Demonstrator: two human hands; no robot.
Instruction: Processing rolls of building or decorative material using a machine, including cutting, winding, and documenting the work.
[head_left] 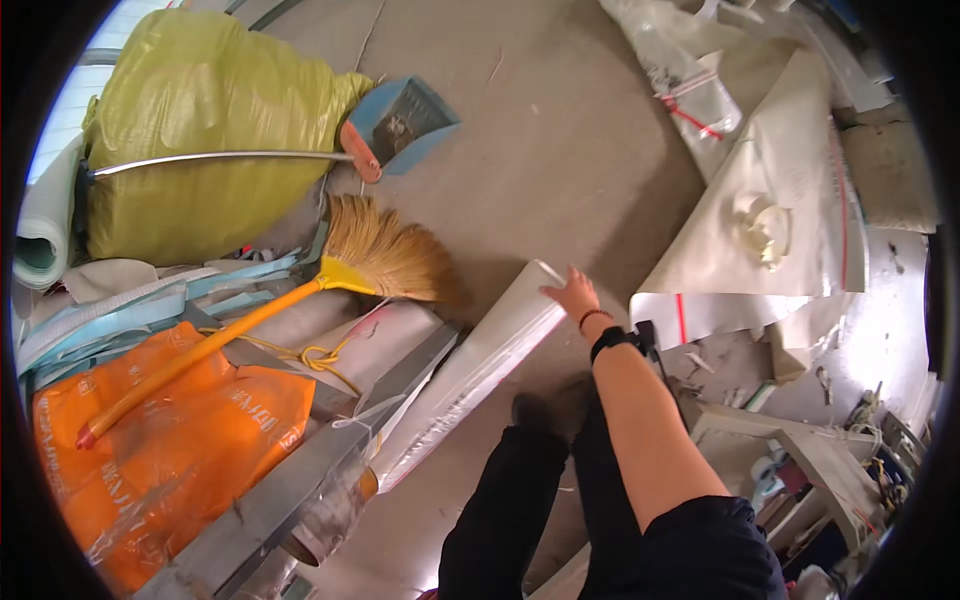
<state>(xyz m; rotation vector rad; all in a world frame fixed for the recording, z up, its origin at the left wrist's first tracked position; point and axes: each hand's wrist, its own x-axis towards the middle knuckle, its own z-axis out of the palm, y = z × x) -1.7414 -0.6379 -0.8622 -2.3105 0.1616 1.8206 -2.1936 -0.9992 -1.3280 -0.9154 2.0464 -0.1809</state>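
My right hand (pixel 575 296) reaches forward with its fingers apart. Its fingertips are at the far end of a long white roll of sheet material (pixel 470 370); whether they touch it I cannot tell. A beaded bracelet and a black wrist strap (pixel 612 342) are on that wrist. The roll slants from the middle of the view down to the left, beside a grey metal beam (pixel 270 490). My left hand is out of view.
A straw broom (pixel 385 250) lies across an orange plastic bag (pixel 180 440). Beyond stand a full yellow sack (pixel 210 130) and a blue dustpan (pixel 425 125). Creased white sheeting (pixel 770 210) lies at right, above a cluttered wooden frame (pixel 780 425). My legs (pixel 510 500) are below.
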